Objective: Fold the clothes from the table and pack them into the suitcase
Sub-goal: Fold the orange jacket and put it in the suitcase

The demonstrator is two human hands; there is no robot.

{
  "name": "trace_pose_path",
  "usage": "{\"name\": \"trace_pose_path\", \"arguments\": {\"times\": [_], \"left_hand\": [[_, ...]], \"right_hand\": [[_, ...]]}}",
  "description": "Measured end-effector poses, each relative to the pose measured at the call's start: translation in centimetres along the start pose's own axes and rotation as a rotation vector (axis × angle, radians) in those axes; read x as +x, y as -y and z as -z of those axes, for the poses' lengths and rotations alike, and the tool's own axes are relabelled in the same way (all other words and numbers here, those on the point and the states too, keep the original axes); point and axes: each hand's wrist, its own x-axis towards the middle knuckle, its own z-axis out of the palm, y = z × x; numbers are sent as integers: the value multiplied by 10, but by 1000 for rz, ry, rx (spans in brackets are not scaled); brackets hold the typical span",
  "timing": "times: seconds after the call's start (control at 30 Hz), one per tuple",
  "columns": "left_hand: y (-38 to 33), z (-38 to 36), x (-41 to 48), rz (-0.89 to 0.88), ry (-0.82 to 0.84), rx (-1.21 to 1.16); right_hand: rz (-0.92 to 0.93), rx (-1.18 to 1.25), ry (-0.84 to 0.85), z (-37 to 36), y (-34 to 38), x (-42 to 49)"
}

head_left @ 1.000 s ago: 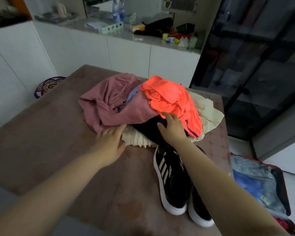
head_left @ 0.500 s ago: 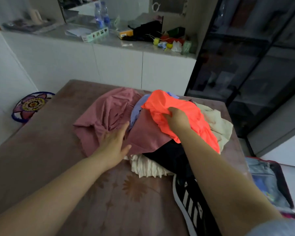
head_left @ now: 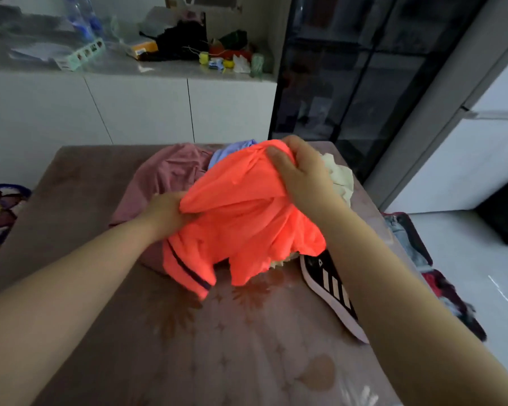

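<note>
Bright orange thin shirt [head_left: 241, 227] is gripped by the left hand [head_left: 167, 213] and right hand [head_left: 299, 174]. Lifting fast could drag the pink cloth [head_left: 170, 174] off the brown worktop [head_left: 217, 347].

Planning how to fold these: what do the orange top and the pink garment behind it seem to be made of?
Orange top, gripped by the left hand and right hand: likely thin synthetic sports fabric, smooth with a slight sheen, hanging in soft folds. Pink garment: matte, probably a cotton-like knit, with soft creases; exact fibre unclear.
</note>
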Motion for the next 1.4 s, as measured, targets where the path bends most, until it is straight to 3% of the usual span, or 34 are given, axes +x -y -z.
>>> {"name": "trace_pose_path", "arguments": {"times": [0.1,0.23,0.3,0.4,0.47,0.5,0.57,0.63,0.7,0.8,0.93,1.03,1.1,1.17,1.23,1.27,1.33,1.4], "left_hand": [[4,28,-2,32,182,-206],[20,71,-10,-21,366,-192],[34,72,-11,-9,335,-20],[55,48,-15,-45,144,152],[69,27,-22,-37,21,240],[73,19,-27,-21,4,274],[80,4,-38,9,32,328],[80,-6,-51,56,124,419],[80,-13,-60,109,180,478],[82,-20,-68,207,224,549],[95,-10,-71,311,195,519],[101,6,-66,379,14,277],[100,17,-57,431,-159,132],[100,24,-48,440,-265,71],[94,24,-42,405,-204,69],[90,20,-41,380,-122,63],[82,7,-39,315,35,56],[81,-7,-37,268,98,83]], "right_hand": [[-184,-201,14,15,-14,4],[-319,-675,768,26,-46,-5],[-281,-696,1021,6,-60,-25],[-209,-653,1337,-46,-76,-77],[-212,-522,1431,-70,-87,-99],[-194,-454,1376,-75,-93,-99],[-57,-444,1080,-78,-109,-79],[69,-592,715,-78,-123,-49],[87,-845,495,-76,-135,-22],[92,-1154,462,-68,-160,3],[122,-1222,398,-38,-171,27],[-12,-1068,245,2,-160,37],[-149,-776,224,40,-148,37],[-324,-492,460,78,-137,33],[-399,-377,565,101,-133,32],[-392,-333,483,104,-136,34],[-350,-274,90,99,-147,41],[-327,-447,-185,74,-147,39]]}}
